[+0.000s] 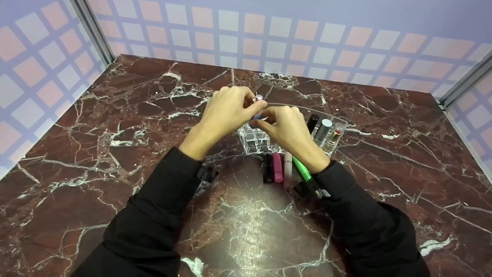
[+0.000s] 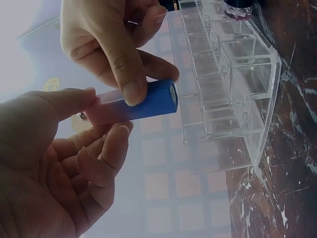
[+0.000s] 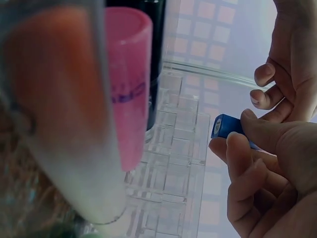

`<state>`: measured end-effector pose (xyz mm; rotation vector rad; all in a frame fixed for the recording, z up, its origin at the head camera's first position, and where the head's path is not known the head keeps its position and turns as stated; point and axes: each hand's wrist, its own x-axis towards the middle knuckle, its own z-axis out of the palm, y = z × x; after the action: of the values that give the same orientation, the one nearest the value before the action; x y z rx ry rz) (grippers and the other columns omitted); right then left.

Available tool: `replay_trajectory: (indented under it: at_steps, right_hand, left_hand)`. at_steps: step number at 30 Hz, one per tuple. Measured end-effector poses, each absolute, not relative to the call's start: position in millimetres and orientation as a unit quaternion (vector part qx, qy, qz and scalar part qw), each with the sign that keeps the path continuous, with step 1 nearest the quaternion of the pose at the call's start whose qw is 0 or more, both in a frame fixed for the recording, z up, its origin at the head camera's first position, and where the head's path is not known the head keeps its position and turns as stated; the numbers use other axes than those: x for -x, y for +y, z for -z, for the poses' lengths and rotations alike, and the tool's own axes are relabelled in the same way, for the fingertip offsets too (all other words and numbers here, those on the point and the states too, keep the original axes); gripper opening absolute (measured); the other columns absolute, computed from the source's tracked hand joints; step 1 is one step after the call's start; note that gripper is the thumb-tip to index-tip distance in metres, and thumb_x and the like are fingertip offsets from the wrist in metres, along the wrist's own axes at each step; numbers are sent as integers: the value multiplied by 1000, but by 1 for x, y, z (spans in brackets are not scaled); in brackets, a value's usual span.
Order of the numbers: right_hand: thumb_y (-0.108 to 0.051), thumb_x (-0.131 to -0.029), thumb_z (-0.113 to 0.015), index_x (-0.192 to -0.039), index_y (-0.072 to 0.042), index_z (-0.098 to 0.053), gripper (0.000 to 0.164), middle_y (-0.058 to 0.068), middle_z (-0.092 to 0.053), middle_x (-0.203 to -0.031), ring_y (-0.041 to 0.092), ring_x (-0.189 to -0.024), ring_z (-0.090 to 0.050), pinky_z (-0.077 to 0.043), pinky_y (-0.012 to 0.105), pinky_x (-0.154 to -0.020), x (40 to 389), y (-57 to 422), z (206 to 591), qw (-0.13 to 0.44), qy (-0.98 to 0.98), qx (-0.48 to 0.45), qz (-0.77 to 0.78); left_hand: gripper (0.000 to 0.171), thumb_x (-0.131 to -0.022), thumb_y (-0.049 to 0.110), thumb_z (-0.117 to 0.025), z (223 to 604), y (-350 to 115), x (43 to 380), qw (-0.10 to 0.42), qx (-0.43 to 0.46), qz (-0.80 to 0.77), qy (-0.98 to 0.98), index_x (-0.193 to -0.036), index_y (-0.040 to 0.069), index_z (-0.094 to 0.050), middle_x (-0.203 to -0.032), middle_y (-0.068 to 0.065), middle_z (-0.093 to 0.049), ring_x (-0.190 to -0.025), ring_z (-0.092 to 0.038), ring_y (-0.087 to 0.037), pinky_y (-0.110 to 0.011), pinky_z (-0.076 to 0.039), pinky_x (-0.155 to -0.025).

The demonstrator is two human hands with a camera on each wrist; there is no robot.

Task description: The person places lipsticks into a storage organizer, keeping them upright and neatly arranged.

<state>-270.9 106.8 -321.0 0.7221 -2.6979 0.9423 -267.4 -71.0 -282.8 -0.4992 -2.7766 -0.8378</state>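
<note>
While in both hands point(image 1: 228, 103) point(image 1: 289, 122) a blue-pink tube point(image 2: 157, 100) — clear organizer point(image 1: 252, 145), cosmetics point(image 1: 322, 130) inside.

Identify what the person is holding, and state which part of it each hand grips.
A pink-and-blue cosmetic tube: the left hand pinches its pink end, and the right hand pinches its blue end.

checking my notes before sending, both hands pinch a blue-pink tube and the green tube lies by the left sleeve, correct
Not quite: in the head view the green tube lies by the right sleeve. The left hand and right hand do pinch the blue-pink tube.
</note>
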Motion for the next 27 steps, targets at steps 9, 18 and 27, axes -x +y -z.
replay_trajectory:
  at_steps: [9, 18, 27]
  right_hand:
    - [-27, -94, -74, -106, -10, -78, 21, 8, -77, -95, 14, -55, -68, -55, 26, -52, 273, 106, 327, 86, -907, -254, -324]
    - [-20, -97, -71, -108, -9, -77, 17, 8, -77, -101, 16, -63, -71, -57, 26, -56, 276, 106, 332, 56, -906, -272, -320]
    - [-17, -97, -70, -111, -9, -76, 17, 8, -77, -100, 17, -72, -74, -60, 31, -69, 276, 107, 331, 63, -911, -277, -300]
  left_hand:
    - [32, -99, 43, -64, 284, -71, 268, 98, 168, 269, -943, -102, 14, -77, -87, 2, -74, -64, -61, -15, -29, -45, -57]
    - [32, -98, 42, -66, 283, -71, 266, 82, 152, 244, -954, -106, 12, -76, -84, -1, -72, -57, -54, -15, -27, -40, -50]
    - [29, -98, 37, -65, 284, -70, 266, 68, 155, 232, -958, -107, 11, -75, -73, 0, -65, -52, -47, -11, -24, -36, -47]
